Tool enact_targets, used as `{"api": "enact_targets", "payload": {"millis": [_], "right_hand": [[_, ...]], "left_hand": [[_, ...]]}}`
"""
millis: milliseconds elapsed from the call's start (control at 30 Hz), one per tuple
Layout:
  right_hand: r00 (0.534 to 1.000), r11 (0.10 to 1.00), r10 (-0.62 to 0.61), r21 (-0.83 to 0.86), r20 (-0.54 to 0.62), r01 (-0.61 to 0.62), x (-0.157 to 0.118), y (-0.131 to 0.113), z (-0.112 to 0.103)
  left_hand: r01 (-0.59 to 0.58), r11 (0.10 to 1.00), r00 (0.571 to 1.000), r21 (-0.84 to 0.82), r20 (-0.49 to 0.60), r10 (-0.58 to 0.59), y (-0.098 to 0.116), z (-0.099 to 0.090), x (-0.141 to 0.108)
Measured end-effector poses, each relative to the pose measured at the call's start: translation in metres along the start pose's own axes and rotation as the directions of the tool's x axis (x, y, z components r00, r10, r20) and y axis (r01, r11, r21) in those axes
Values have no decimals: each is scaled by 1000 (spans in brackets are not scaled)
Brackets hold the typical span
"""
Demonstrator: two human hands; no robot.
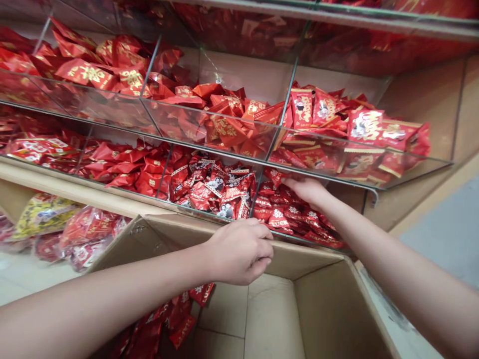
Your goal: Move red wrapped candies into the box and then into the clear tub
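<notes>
My left hand (241, 252) is curled closed above the far edge of an open cardboard box (322, 309); whatever its fingers hold, if anything, is hidden. My right hand (305, 192) reaches into the lower right shelf compartment, its fingers closed on a small red packet (275, 176). Beneath it, red packets (280, 219) with white lettering fill that compartment. More red packets (181, 319) hang or lie at the left inside the box, partly behind my left forearm.
Glass-fronted shelves (220, 149) hold many red packets in divided compartments. Bagged goods, one with a yellow bag (43, 217), lie under the shelf at the left. Pale floor tiles (271, 314) show within the box's walls.
</notes>
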State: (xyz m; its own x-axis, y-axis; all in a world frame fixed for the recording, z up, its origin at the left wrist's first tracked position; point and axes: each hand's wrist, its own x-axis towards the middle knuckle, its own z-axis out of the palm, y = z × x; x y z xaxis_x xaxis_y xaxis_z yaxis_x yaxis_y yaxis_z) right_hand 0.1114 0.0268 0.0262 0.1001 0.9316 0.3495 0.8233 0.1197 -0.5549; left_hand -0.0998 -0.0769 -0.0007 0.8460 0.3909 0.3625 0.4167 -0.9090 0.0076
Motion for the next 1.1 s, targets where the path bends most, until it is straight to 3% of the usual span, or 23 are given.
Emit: {"api": "enact_targets", "payload": {"millis": [100,233,333,533,633,800,1100], "right_hand": [[993,944,-107,-318,-55,84,-3,-6,-4],[945,760,-311,-571,98,309,-3,-23,4],[901,676,-387,-603,197,423,2,-32,15],[814,657,-479,-480,329,581,12,-34,23],[824,703,-461,-431,330,566,11,-30,15],[966,845,-174,-476,189,245,10,-13,-8],[927,826,-41,-509,374,242,16,16,-22]], "left_hand": [[1,1000,1000,6,-7,-1,0,0,0],[-5,1000,1000,13,-10,5,1,0,0],[-3,1000,1000,17,4,3,1,-1,0],[4,1000,1000,25,-7,-4,0,0,-1],[-1,1000,1000,26,-3,1,0,0,-1],[-1,1000,1000,29,4,1,0,0,0],[-1,999,1000,54,14,1,0,1,0]]}}
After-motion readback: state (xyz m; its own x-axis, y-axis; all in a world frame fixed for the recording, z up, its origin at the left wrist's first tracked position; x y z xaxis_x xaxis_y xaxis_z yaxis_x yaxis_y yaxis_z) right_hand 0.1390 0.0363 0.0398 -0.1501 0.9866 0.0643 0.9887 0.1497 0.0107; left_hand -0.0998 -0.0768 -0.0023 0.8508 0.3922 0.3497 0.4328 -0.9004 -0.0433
